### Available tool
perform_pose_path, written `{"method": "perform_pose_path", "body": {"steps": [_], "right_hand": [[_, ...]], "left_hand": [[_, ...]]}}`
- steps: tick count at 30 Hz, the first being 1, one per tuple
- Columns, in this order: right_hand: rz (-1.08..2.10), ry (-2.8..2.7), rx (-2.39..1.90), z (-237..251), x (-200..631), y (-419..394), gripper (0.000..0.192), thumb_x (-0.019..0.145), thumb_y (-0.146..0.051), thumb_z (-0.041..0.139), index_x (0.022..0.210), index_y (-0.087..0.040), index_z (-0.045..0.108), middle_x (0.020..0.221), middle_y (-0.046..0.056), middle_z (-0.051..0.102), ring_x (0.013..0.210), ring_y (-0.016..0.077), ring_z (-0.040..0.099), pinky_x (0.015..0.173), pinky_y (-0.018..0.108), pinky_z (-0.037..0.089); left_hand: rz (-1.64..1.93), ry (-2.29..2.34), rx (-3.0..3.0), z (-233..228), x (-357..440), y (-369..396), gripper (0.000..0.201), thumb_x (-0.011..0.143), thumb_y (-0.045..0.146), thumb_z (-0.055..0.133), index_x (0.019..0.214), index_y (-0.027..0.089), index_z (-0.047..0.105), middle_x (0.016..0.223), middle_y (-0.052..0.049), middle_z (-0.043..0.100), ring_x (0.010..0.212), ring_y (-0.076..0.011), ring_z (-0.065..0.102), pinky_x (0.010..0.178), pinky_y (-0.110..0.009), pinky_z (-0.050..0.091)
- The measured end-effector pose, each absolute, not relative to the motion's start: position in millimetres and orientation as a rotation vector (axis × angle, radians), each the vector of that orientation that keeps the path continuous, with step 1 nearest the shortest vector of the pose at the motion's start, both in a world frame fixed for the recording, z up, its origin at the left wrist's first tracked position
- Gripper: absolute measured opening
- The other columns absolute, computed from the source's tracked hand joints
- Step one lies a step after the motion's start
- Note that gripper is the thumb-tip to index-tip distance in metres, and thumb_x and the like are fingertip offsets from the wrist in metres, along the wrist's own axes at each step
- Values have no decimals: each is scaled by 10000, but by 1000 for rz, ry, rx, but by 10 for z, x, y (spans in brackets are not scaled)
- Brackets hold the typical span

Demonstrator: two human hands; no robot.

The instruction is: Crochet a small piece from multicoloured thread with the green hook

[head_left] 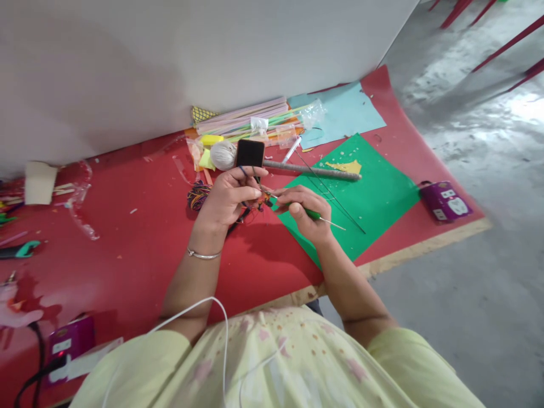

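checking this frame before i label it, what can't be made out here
All in the head view:
- Small orange piece between the hands: too small, half covered by the left hand.
- Green-wrapped wire: its middle is hidden inside the right hand.
- Teal-handled tool: cut off by the left edge.
- Yarn bundle: partly behind the left hand.

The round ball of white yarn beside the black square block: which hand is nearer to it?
Left. The left hand is just below the round ball of white yarn, apart from it; the right hand is farther, over the green paper sheet.
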State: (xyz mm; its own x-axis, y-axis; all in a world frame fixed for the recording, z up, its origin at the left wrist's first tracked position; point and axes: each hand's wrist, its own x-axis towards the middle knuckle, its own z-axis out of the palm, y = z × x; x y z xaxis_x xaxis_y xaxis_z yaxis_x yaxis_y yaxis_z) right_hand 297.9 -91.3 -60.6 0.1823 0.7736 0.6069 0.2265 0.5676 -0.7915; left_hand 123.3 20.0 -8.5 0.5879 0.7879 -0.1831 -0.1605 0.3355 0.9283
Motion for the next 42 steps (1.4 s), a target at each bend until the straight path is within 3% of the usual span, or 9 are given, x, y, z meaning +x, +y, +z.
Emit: {"method": "perform_pose_path", "body": {"steps": [9, 14, 18, 22, 26, 32, 38, 42], "right_hand": [[617, -1227, -927, -610, 2966, -910, 264, 1033, -454, 660, 1014, -273, 851, 898, 56, 833, 1007, 239, 812, 900, 408, 680], [866, -930, -838, -740, 2890, -849, 341, 963, -584, 724, 948, -268, 853, 914, 44, 813, 813, 171, 769, 631, 279, 624], [948, -775, -819, -796, 2815, -801, 404, 888, -664, 773, 888, -263, 829, 785, 11, 767, 700, 129, 710, 536, 219, 520], [914, -783, -853, -804, 2778, -812, 310, 971, -581, 720, 978, -293, 835, 842, -7, 781, 694, 97, 686, 557, 209, 501], [769, -811, -974, -775, 2770, -835, 278, 1001, -537, 696, 1012, -290, 825, 892, -2, 791, 745, 112, 689, 592, 234, 526], [705, -768, -964, -767, 2713, -836, 239, 1003, -512, 702, 1030, -306, 819, 899, -1, 775, 788, 128, 695, 616, 252, 536], [760, -614, -779, -830, 2595, -789, 234, 991, -539, 713, 1005, -328, 812, 908, -13, 759, 836, 125, 709, 708, 259, 560], [865, -513, -757, -821, 2594, -743, 335, 918, -665, 739, 999, -340, 758, 901, -25, 742, 843, 129, 706, 685, 246, 551]], "left_hand": [[694, 705, 1024, -102, 1231, 210, 378, 575, 105, 816, 951, 144, 818, 668, 20, 668, 592, -128, 667, 487, -210, 493], [675, 677, 1027, -172, 1287, 170, 398, 622, 125, 831, 1019, 157, 819, 723, 14, 690, 557, -88, 601, 486, -205, 439], [643, 681, 993, -186, 1391, 89, 429, 585, 133, 813, 1013, 161, 803, 688, 40, 639, 504, -68, 528, 446, -203, 363], [786, 745, 1097, -214, 1476, 22, 439, 617, 125, 775, 1054, 169, 791, 665, 59, 600, 525, -62, 515, 494, -197, 398], [1015, 848, 1377, -304, 1538, -45, 531, 705, 109, 751, 1227, 202, 783, 714, 48, 633, 614, -79, 543, 579, -197, 464], [1218, 924, 1626, -447, 1617, -177, 682, 812, 122, 744, 1476, 267, 682, 756, 46, 665, 582, -70, 478, 540, -182, 414], [1285, 848, 1385, -490, 1693, -200, 741, 826, 176, 787, 1540, 290, 627, 786, 34, 708, 647, -86, 604, 608, -183, 499], [1157, 794, 1128, -433, 1712, -196, 823, 807, 180, 813, 1585, 310, 578, 742, 61, 674, 615, -72, 583, 624, -180, 501]]}}
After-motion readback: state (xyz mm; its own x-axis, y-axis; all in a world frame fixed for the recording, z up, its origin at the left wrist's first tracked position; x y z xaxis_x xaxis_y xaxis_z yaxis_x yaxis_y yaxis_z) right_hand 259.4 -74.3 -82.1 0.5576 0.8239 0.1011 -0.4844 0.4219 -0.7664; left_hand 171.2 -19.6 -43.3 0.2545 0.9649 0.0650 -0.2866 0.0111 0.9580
